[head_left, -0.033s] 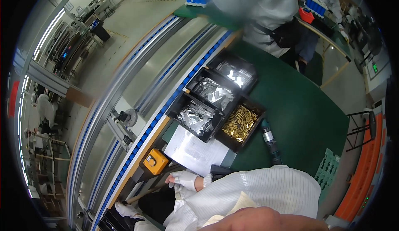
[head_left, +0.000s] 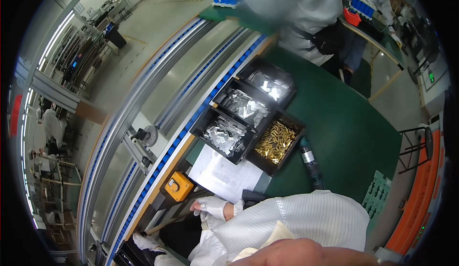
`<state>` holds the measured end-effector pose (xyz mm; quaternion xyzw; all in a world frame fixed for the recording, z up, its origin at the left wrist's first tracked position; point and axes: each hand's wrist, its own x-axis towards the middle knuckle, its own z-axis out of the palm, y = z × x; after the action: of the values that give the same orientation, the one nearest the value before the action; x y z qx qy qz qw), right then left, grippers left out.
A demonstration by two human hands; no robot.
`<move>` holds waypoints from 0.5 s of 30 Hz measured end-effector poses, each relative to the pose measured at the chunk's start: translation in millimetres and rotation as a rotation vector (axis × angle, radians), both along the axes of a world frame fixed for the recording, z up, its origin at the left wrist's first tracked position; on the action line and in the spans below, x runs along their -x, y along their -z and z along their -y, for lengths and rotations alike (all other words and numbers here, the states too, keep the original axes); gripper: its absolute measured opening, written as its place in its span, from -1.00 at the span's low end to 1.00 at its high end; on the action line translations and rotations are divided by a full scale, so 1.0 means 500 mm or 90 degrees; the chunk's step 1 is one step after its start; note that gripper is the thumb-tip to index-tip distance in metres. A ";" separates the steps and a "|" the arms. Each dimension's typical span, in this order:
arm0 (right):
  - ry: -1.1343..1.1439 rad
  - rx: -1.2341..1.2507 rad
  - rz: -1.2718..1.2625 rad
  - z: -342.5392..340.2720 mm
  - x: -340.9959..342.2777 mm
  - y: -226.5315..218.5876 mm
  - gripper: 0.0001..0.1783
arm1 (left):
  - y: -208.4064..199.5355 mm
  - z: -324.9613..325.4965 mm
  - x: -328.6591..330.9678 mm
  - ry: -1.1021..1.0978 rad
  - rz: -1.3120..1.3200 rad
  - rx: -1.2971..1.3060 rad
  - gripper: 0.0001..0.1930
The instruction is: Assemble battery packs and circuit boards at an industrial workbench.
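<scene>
My right hand (head_left: 210,207), in a white glove with bare fingertips, is held low in front of me, below the printed paper sheet (head_left: 224,174). Its fingers point left, loosely bent and partly apart, and no object shows in them. My left hand (head_left: 146,242), also gloved in white, is at the lower left beside the conveyor's edge (head_left: 125,235). Its fingers are too dark and small to make out. Nearest to my right hand are a yellow box with a round button (head_left: 179,186) and a black object (head_left: 253,195) on the table's near edge.
Three black bins (head_left: 234,157) hold silvery metal pieces; another bin (head_left: 266,166) holds brass-coloured pins. A dark power screwdriver (head_left: 311,163) lies on the green table (head_left: 349,132), with a green slotted tray (head_left: 376,194) at its right. A person in white (head_left: 306,7) stands beyond.
</scene>
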<state>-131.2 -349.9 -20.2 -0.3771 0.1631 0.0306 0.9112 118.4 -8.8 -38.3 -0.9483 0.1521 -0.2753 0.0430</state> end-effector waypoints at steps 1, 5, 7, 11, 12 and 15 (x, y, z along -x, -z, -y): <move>0.001 -0.002 0.002 0.004 0.002 -0.005 -0.75 | -0.011 0.006 0.006 0.001 0.002 -0.002 -0.76; 0.026 -0.073 -0.050 0.022 0.012 -0.026 -0.72 | -0.060 0.072 0.038 -0.184 -0.100 -0.058 -0.63; 0.008 -0.108 -0.059 0.017 0.010 -0.035 -0.72 | -0.057 0.037 0.049 -0.239 -0.061 -0.092 -0.65; 0.065 -0.193 -0.109 0.030 0.011 -0.029 -0.73 | -0.060 0.074 0.046 -0.252 -0.069 -0.079 -0.67; 0.081 -0.223 -0.107 0.034 0.012 -0.028 -0.74 | -0.055 0.064 0.047 -0.208 -0.050 -0.077 -0.67; 0.093 -0.309 -0.134 0.041 0.011 -0.028 -0.75 | -0.039 0.057 0.041 -0.139 -0.044 -0.026 -0.63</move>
<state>-136.6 -370.3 -6.1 -0.1299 0.2714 0.0422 0.9527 98.1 -37.1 -18.8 -0.9670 0.0551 -0.2332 0.0869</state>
